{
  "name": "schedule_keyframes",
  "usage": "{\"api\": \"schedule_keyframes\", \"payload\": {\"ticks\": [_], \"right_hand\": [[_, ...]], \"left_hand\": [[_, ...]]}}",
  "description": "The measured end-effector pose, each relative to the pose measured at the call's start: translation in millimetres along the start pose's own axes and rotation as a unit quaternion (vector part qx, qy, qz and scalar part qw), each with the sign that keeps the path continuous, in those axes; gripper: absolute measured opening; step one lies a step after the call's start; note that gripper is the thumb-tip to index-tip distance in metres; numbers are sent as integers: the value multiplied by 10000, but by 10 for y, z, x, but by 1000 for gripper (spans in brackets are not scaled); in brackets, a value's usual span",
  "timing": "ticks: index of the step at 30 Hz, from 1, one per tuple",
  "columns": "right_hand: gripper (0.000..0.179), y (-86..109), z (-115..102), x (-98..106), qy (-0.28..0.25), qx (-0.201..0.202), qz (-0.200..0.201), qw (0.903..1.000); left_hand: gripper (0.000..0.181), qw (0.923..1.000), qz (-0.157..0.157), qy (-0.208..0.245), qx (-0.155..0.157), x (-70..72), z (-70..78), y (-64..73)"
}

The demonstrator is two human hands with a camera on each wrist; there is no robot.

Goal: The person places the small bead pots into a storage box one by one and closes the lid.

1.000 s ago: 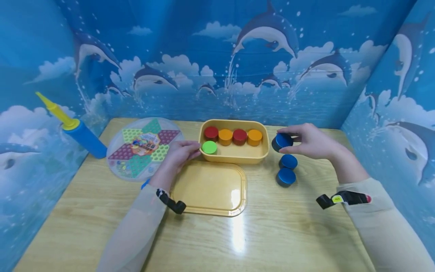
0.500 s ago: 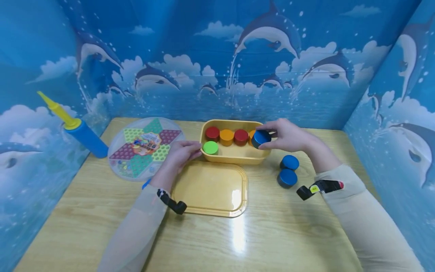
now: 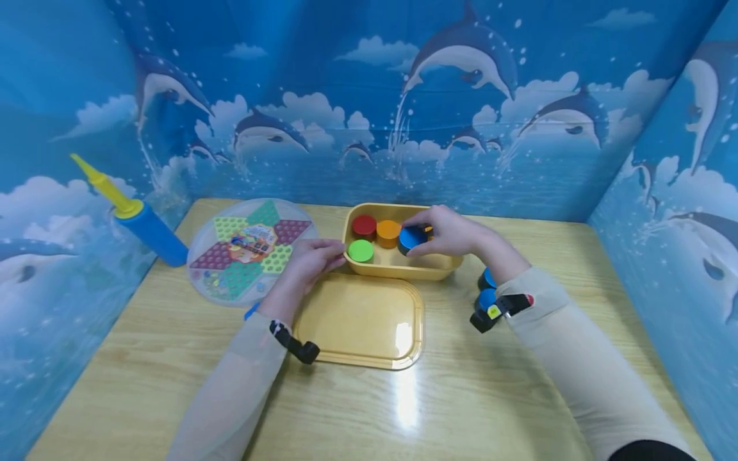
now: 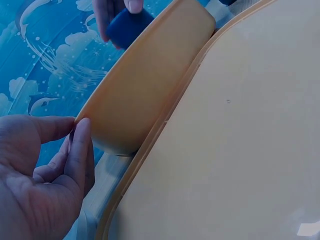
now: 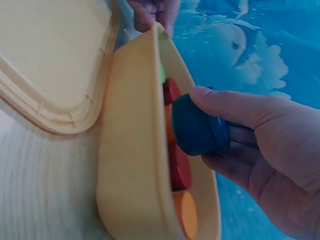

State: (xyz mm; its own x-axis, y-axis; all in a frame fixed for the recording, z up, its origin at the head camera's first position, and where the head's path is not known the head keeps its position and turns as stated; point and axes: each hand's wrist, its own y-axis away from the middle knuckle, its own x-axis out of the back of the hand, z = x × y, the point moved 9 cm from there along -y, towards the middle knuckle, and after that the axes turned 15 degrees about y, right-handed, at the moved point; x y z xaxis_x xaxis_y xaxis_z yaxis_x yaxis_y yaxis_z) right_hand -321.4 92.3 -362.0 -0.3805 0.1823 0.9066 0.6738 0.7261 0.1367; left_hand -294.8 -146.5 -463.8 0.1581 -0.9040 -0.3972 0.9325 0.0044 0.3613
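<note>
My left hand (image 3: pixel 311 261) pinches the left end of the rim of a yellow plastic box (image 3: pixel 398 271) between thumb and fingers. Over the box, my right hand (image 3: pixel 459 233) grips a short blue cylinder (image 3: pixel 412 241) between thumb and fingers. Inside the box stand a green cylinder (image 3: pixel 360 251), a red one (image 3: pixel 364 226) and an orange one (image 3: pixel 388 233). The right wrist view shows a second red cylinder (image 5: pixel 179 167) and another orange cylinder (image 5: pixel 186 216), largely hidden by the right hand in the head view.
A flat yellow lid (image 3: pixel 357 320) lies in front of the box. Two more blue cylinders (image 3: pixel 487 298) stand right, partly behind the right wrist. To the left are a round star-patterned game board (image 3: pixel 236 275) and a blue pump (image 3: pixel 152 234) with yellow nozzle. A dolphin-print backdrop encloses the table.
My right hand has carried the blue cylinder leftward from beside the other blue ones to above the middle of the box. The left hand keeps its hold on the rim.
</note>
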Motion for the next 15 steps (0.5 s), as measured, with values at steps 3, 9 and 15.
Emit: {"api": "schedule_keyframes", "payload": {"ticks": [3,9,15], "right_hand": [[65,-100,-22,-68,77,21,-28,10000],[66,-238,-68,-170,284,134,-19,9995],[67,-333,-104,-244,206,182,-60,9996]], "left_hand": [[37,10000,-4,-20,10,5,3,3],[37,10000,10,-61,38,10,-6,-9],[36,10000,38,-34,33,27,-16,-27]]}}
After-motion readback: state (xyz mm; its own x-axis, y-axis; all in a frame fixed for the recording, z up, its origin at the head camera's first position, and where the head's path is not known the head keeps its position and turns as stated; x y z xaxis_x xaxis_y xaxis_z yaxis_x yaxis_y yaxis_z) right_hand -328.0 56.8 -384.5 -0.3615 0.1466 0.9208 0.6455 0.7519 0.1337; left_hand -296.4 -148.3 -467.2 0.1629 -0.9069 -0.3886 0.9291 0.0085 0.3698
